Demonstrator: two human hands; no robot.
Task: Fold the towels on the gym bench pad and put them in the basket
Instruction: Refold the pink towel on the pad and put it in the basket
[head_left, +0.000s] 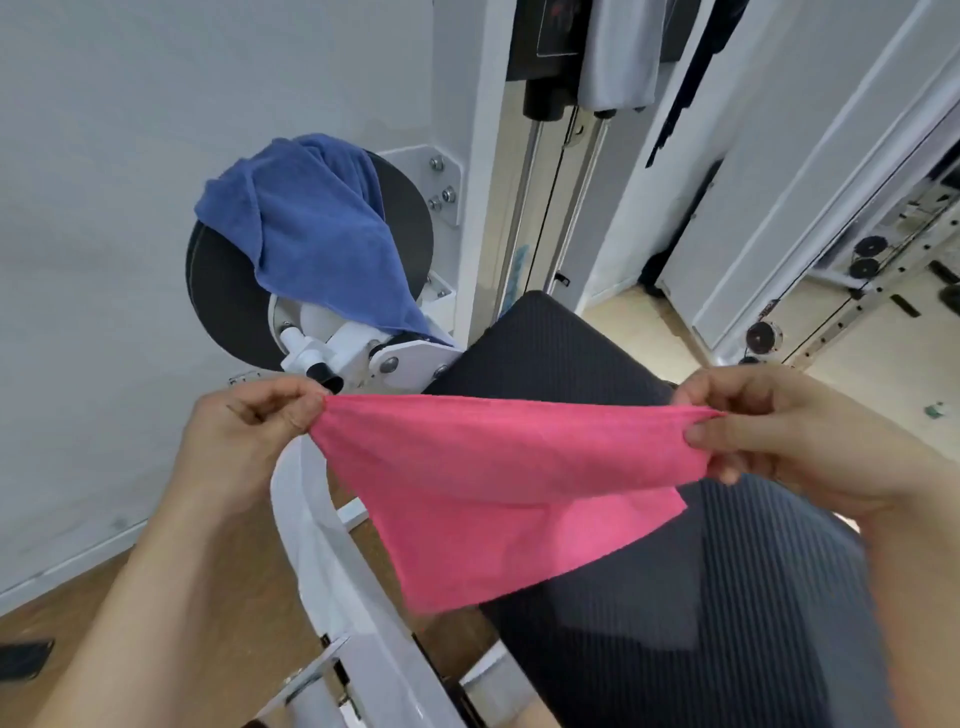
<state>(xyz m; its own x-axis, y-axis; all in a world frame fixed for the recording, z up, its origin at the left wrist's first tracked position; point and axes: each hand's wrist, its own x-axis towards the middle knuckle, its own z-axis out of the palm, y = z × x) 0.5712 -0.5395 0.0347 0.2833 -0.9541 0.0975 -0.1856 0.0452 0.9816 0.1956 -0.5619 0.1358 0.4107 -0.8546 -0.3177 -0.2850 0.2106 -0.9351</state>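
At centre the pink towel (498, 488) hides the middle of the bench pad (727, 597). Its upper corners are buried in the pinching fingers of the left hand (244, 431), 9 o'clock, and the right hand (779, 431), 3 o'clock. At 11 o'clock the blue towel (311, 223) covers the top of a black disc (223, 291). At 12 o'clock a grey cloth (618, 52) is cropped by the top edge. At 8 o'clock a dark object (21, 660), cropped by the left edge, is unidentifiable. At 3 o'clock a green item (937, 409) is too small to tell.

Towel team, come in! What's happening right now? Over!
Both hands busy: left hand and right hand each pinch a top corner of the pink towel. It hangs stretched over the bench pad. The blue towel waits, draped on the black disc behind.
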